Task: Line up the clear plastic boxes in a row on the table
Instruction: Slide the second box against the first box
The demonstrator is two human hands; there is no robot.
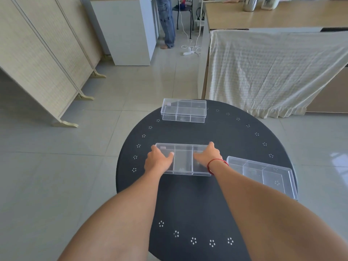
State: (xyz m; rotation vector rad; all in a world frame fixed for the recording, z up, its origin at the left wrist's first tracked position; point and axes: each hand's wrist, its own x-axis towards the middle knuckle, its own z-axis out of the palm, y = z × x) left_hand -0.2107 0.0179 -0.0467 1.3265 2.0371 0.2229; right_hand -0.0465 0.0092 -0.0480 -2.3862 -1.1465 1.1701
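Three clear plastic boxes with inner dividers lie on a round black table (241, 140). The middle box (183, 159) sits near the table's centre. My left hand (157, 160) grips its left end, thumb across the top. My right hand (208, 157), a red string on its wrist, grips its right end. A second box (184, 110) rests at the far edge of the table. The third box (263, 175) lies at the right edge, turned at an angle, just right of my right wrist.
A folding screen (43, 59) stands on the left of the tiled floor. A cloth-draped bench (273, 68) is behind the table on the right. A person's legs (166, 21), a chair and a power strip with cables (190, 50) are in the background.
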